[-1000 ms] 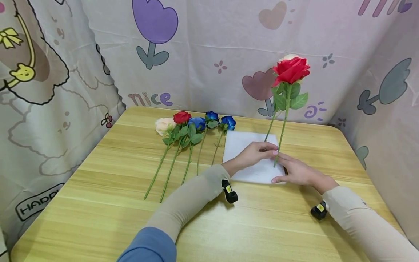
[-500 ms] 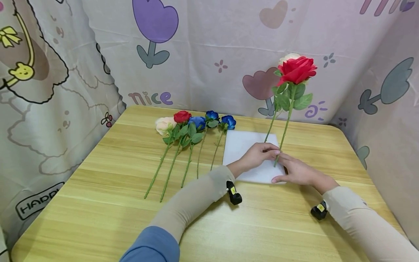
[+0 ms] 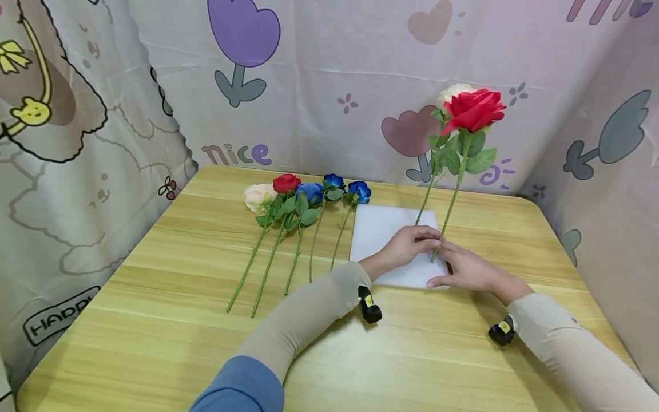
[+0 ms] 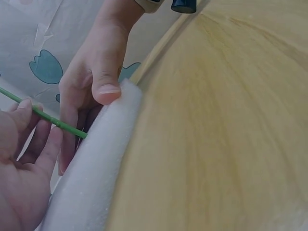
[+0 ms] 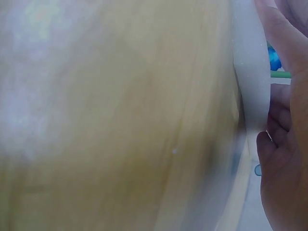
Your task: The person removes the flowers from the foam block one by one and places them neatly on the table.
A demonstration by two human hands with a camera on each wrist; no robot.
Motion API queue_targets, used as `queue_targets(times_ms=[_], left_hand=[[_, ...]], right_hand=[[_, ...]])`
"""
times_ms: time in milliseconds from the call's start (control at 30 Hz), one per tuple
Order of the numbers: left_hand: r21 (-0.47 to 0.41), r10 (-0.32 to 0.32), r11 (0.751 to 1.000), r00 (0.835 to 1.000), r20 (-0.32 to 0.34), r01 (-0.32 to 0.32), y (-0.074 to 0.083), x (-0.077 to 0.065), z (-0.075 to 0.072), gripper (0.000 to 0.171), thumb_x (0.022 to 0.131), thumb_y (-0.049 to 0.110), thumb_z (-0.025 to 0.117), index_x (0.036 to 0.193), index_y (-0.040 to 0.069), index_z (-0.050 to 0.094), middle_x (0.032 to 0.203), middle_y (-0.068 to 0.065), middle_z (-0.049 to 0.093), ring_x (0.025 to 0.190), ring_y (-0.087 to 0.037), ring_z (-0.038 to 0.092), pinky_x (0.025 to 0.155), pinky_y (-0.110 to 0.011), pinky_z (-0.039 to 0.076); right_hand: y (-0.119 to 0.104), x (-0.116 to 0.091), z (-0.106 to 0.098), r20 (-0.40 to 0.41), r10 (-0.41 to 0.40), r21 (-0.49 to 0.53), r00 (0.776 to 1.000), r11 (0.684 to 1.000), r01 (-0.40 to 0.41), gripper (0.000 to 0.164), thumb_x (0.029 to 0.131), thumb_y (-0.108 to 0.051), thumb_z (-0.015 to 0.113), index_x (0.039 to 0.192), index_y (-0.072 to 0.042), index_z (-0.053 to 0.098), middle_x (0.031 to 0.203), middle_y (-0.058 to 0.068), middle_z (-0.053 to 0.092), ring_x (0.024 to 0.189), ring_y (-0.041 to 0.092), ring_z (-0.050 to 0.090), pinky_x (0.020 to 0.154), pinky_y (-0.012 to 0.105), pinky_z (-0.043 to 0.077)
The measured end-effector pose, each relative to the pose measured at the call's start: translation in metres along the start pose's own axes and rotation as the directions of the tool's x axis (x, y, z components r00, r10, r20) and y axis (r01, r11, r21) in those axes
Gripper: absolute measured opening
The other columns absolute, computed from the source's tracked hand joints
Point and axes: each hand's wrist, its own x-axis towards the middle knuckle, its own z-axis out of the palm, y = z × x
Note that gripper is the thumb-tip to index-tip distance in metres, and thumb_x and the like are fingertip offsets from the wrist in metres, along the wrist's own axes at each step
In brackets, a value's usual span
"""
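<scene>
In the head view my left hand (image 3: 407,247) pinches the green stem of a red artificial rose (image 3: 475,111) close to its lower end. The stem leans right over a white foam block (image 3: 378,229). Behind it a white rose (image 3: 455,91) stands upright, its stem foot hidden by my left hand. My right hand (image 3: 468,270) grips the block's right front corner, thumb at the front edge and fingers on top. In the left wrist view the stem (image 4: 57,122) reaches the foam between both hands; whether its tip has sunk in I cannot tell.
Left of the block a cream rose (image 3: 259,197), another red rose (image 3: 286,183) and several blue roses (image 3: 358,191) lie in a row on the wooden table (image 3: 154,343), stems toward me. A printed curtain (image 3: 329,68) hangs behind the table.
The red rose's bloom has tipped to the right. My left wrist has shifted slightly right while its fingers stay on the stem. The right hand has stayed in place.
</scene>
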Motion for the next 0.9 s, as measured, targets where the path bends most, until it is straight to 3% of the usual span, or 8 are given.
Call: queue_targets(times_ms=[167,333,667,900], left_hand=[[-0.078,-0.002,0.997,1.000,0.003,0.003,-0.0004,0.0005,0.0026,0.026,0.096,0.008,0.061,0.119,-0.004,0.067,0.116,-0.009,0.069,0.093,-0.001,0.064,0.082,-0.021,0.055],[-0.064,-0.001,0.998,1.000,-0.006,0.001,-0.0004,0.0011,0.0032,0.024,0.096,0.007,0.062,0.117,-0.003,0.068,0.113,-0.008,0.069,0.090,-0.002,0.065,0.080,-0.020,0.056],[-0.023,0.050,0.998,0.999,0.012,-0.050,-0.0008,0.0033,0.0015,0.023,0.095,0.009,0.062,0.115,0.001,0.070,0.112,-0.006,0.071,0.092,-0.001,0.065,0.080,-0.020,0.056],[-0.014,0.055,0.998,0.998,-0.012,-0.056,-0.0002,0.0038,0.0014,0.021,0.095,0.010,0.063,0.113,0.002,0.071,0.110,-0.005,0.071,0.089,-0.001,0.065,0.078,-0.020,0.056]], right_hand=[[-0.0001,-0.0008,0.0001,0.001,0.005,0.001,1.000,1.000,-0.005,0.089,0.079,-0.061,0.072,0.135,0.005,0.051,0.149,0.028,0.034,0.133,0.043,0.038,0.106,0.056,0.038],[0.0002,-0.0011,0.0001,-0.001,0.008,-0.001,1.000,1.000,-0.008,0.085,0.080,-0.061,0.072,0.132,0.004,0.054,0.147,0.028,0.037,0.131,0.043,0.041,0.104,0.056,0.040],[-0.0019,-0.0003,-0.0018,0.014,0.008,0.013,1.000,1.000,-0.008,0.098,0.080,-0.060,0.071,0.145,0.005,0.039,0.151,0.029,0.029,0.135,0.044,0.035,0.107,0.057,0.036],[-0.0019,0.0005,-0.0026,0.017,0.012,0.016,1.000,1.000,-0.013,0.102,0.079,-0.062,0.070,0.149,0.003,0.035,0.153,0.028,0.027,0.135,0.044,0.034,0.108,0.057,0.035]])
